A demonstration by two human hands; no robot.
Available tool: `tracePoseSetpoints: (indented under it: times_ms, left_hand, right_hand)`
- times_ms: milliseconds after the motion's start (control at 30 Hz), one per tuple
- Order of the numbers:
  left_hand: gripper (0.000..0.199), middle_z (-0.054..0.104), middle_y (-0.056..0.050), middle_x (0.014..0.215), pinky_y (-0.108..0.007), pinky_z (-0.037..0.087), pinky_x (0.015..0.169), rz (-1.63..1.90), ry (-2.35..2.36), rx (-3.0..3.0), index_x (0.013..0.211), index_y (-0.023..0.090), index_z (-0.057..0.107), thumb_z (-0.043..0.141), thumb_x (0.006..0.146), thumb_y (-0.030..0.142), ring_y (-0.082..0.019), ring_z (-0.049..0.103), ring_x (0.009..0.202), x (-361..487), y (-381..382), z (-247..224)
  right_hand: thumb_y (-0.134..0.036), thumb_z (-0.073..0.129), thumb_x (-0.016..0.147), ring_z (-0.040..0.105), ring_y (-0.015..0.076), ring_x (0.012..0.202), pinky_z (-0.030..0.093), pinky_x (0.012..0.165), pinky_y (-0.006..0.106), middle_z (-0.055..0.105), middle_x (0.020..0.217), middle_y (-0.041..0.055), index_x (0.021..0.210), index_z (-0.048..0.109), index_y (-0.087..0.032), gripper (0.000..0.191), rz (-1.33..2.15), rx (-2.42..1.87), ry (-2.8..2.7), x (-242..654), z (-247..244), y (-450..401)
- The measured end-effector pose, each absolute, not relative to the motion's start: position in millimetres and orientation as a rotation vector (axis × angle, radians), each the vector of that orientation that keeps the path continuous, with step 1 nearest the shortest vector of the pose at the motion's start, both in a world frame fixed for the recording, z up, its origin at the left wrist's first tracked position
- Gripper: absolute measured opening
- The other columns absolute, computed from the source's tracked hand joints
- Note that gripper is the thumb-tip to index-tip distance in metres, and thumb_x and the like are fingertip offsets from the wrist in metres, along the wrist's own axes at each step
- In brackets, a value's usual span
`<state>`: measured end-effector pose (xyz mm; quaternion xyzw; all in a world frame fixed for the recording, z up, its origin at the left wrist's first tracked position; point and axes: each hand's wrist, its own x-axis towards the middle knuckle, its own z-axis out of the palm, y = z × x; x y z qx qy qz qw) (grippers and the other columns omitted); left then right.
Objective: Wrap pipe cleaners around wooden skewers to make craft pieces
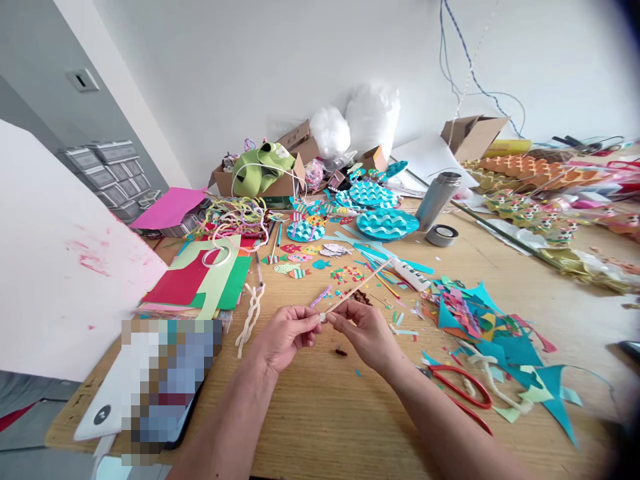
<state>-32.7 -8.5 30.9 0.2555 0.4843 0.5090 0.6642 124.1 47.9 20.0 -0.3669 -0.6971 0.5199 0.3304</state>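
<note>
My left hand and my right hand meet over the wooden table. Pinched in the right fingers is a thin wooden stick, slanting up and away to the right. A small whitish piece shows at the stick's near end, between the fingertips of both hands; the left thumb and fingers close on it. Just beyond the hands lie a purple twisted strip, a brown fuzzy piece and coloured paper bits. Several paper fish lie farther back.
Red-handled scissors and teal paper scraps lie at right. A glue tube, a grey flask and blue wavy discs stand or lie behind. At left are coloured sheets, white twisted cord and a phone.
</note>
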Motion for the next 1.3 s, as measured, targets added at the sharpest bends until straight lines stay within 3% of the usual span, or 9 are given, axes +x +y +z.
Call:
tracePoseSetpoints:
  times_ms: [133,333,467,667,867,1100,1300]
  left_hand:
    - [0.026,0.06,-0.001,0.06,-0.019,0.037,0.051,1.149,1.133,0.66,0.066,0.011,0.066,0.078,0.06,0.033,-0.006,0.05,0.052,-31,-9,32]
    - [0.034,0.069,-0.004,0.079,-0.026,0.048,0.062,1.203,1.488,1.177,0.103,0.017,0.064,0.069,0.072,0.031,-0.015,0.062,0.069,-22,-9,28]
    - [0.01,0.07,-0.005,0.083,-0.026,0.047,0.069,1.263,1.689,1.612,0.086,0.019,0.069,0.061,0.08,0.021,-0.015,0.062,0.074,-16,-12,27]
    - [0.007,0.068,-0.004,0.074,-0.025,0.047,0.066,1.298,1.79,1.729,0.08,0.016,0.069,0.062,0.08,0.017,-0.015,0.062,0.069,-18,-13,29]
    - [0.008,0.071,-0.005,0.081,-0.024,0.049,0.067,1.322,1.775,1.636,0.084,0.016,0.069,0.062,0.078,0.016,-0.015,0.065,0.072,-19,-11,24]
    - [0.012,0.07,-0.005,0.073,-0.024,0.048,0.061,1.246,1.721,1.454,0.081,0.016,0.07,0.062,0.078,0.025,-0.015,0.062,0.064,-20,-9,25]
    - [0.016,0.066,-0.003,0.064,-0.023,0.048,0.055,1.207,1.502,1.12,0.076,0.012,0.066,0.062,0.075,0.028,-0.012,0.059,0.056,-20,-10,31]
  right_hand:
    - [-0.041,0.059,0.08,0.048,0.0152,0.06,0.036,0.058,0.027,0.059,0.063,0.002,0.068,0.061,-0.017,0.027,1.333,-0.973,-1.828,125,19,48]
    - [-0.041,0.059,0.079,0.048,0.0154,0.059,0.034,0.057,0.028,0.058,0.061,0.0017,0.067,0.06,-0.018,0.026,1.329,-0.991,-1.802,124,17,49]
    - [-0.048,0.062,0.076,0.046,0.0147,0.057,0.032,0.055,0.027,0.055,0.059,0.0002,0.065,0.059,-0.018,0.031,1.407,-0.973,-1.759,123,19,49]
    - [-0.055,0.05,0.083,0.046,0.0133,0.06,0.035,0.062,0.028,0.056,0.061,0.0012,0.062,0.058,-0.017,0.044,1.72,-0.882,-1.678,127,27,50]
    - [-0.046,0.07,0.07,0.044,0.0115,0.058,0.033,0.061,0.027,0.055,0.059,-0.0014,0.066,0.06,-0.016,0.032,1.894,-0.855,-1.476,128,19,53]
    - [-0.043,0.073,0.065,0.046,0.0116,0.059,0.035,0.06,0.026,0.056,0.062,-0.0016,0.067,0.059,-0.017,0.029,1.842,-0.87,-1.455,126,20,53]
    - [-0.044,0.063,0.075,0.052,0.0149,0.064,0.04,0.061,0.028,0.061,0.068,0.0023,0.07,0.057,-0.017,0.028,1.569,-0.873,-1.702,126,22,51]
